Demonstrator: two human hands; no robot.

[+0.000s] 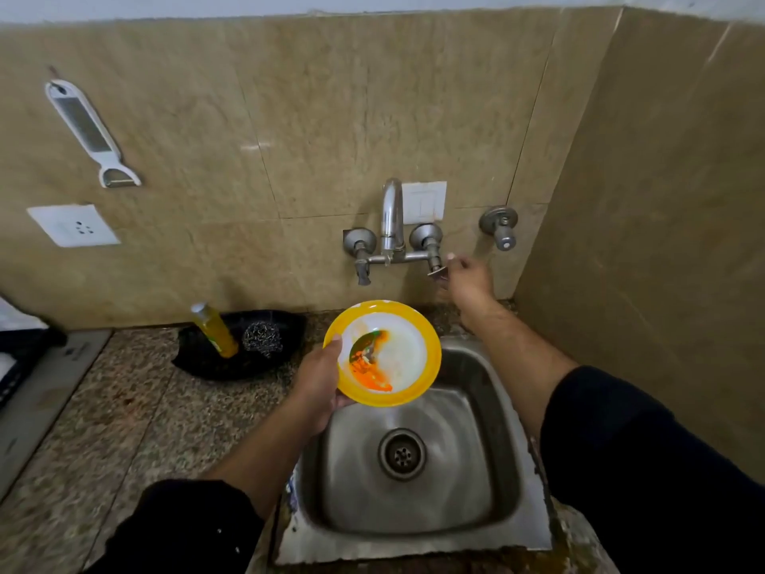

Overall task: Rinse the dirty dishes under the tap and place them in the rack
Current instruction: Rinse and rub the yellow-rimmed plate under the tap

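Plate [407,354], round, glossy, yellow-rimmed, white centre smeared orange: gripped at rim by left hand [318,383] over brushed-steel sink [418,503]. Right hand [470,279] outstretched at metal tap handle [436,273]; blurred, grip not determinable.

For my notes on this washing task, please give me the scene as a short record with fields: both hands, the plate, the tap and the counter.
left hand: grips the plate by its left rim, above the back-left of the sink
plate: yellow rim, orange stains, spoon lying in it
right hand: at the right handle; grip blurred
tap: no water visible
counter: bottle and scrubber in a black tray, left of the sink
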